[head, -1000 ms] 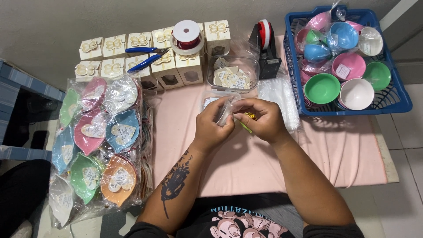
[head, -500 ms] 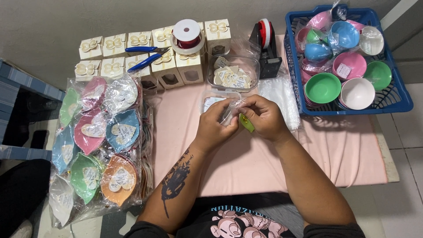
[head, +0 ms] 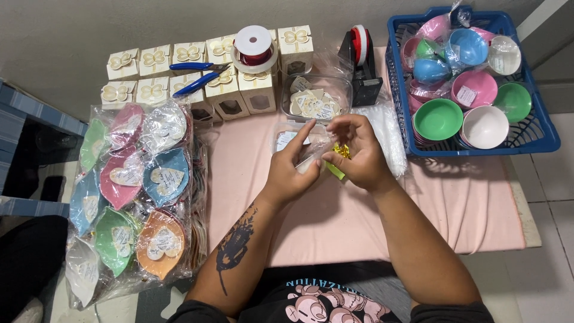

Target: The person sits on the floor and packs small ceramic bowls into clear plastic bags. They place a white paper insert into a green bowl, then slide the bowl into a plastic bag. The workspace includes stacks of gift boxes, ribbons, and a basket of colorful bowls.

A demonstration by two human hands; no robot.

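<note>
A small clear plastic bag (head: pixel 311 152) sits between the two hands, just above the pink cloth (head: pixel 359 221) that covers the table. The left hand (head: pixel 291 170) pinches the bag's near side, its index finger stretched up and the thumb pressed to the film. The right hand (head: pixel 357 152) has its fingers curled narrow around the bag's other edge and around a bit of gold ribbon or tie (head: pixel 342 151) — it is too small to tell which. A yellow-green piece (head: pixel 335 172) shows under the right palm, probably inside or against the bag.

Just behind the hands stands a clear tub (head: pixel 317 98) filled with pale heart-shaped tags, and beside it a black tape dispenser (head: pixel 362 69) with a red roll. A loose stack of clear bags (head: pixel 388 134) lies to the right of the hands, touching the cloth.

Along the back wall stands a row of small cream gift boxes (head: pixel 179 72) with bow cutouts; blue-handled pliers (head: pixel 194 75) and a spool of dark red wire (head: pixel 254 48) rest on top of them. On the left lies a heap of wrapped leaf-shaped dishes (head: pixel 128 191) in blue, pink, green and orange. On the right, a blue basket (head: pixel 538 140) holds coloured bowls — green, pink, white, blue.
</note>
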